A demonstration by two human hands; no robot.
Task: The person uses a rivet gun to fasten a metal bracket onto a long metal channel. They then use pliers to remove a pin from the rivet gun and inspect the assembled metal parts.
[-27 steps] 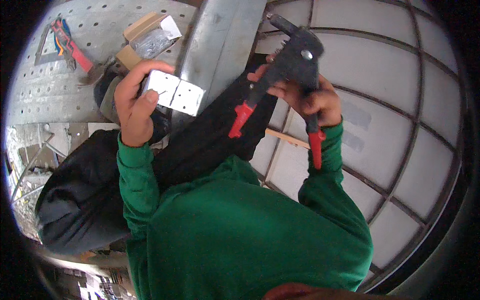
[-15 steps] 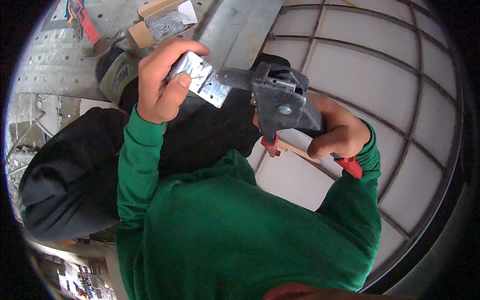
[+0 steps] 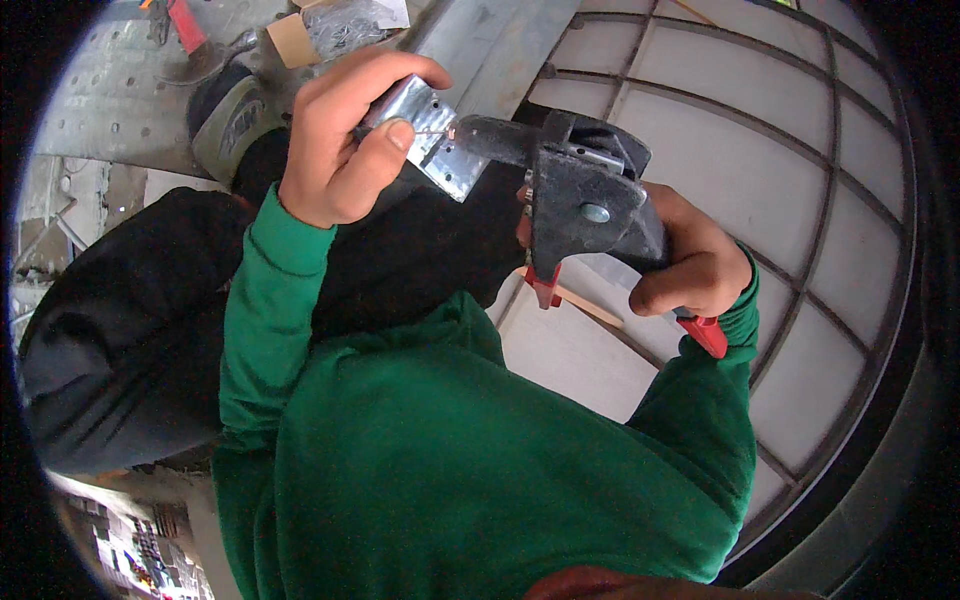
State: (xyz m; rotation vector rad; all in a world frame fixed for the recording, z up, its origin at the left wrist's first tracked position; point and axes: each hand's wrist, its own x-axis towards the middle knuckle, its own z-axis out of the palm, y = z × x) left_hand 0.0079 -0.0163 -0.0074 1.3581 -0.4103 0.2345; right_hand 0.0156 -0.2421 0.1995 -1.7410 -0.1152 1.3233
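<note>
My left hand (image 3: 345, 150) pinches a shiny bent metal bracket (image 3: 458, 175) with small holes, its thumb on the near face. A thin metal pin (image 3: 430, 132), like a rivet's stem, runs from the thumb tip to the nose of a black hand riveter (image 3: 590, 190). The nose lies close over the bracket; whether the pin is inside it, I cannot tell. My right hand (image 3: 695, 255) is wrapped round the riveter's handle, where red parts (image 3: 708, 336) show below. Some of its fingers are hidden behind the tool's body.
Beyond my left hand are an opened cardboard box (image 3: 292, 42) with a clear plastic bag and a red-handled tool (image 3: 187, 25) on a perforated metal surface (image 3: 100, 110). A long metal beam (image 3: 490, 45) runs alongside. To the right stretches a white panel surface (image 3: 740, 80) crossed by dark bars.
Both hands have shifted slightly, the bracket up and right. The pin, earlier lying across the bracket under my thumb, now reaches the riveter's nose.
</note>
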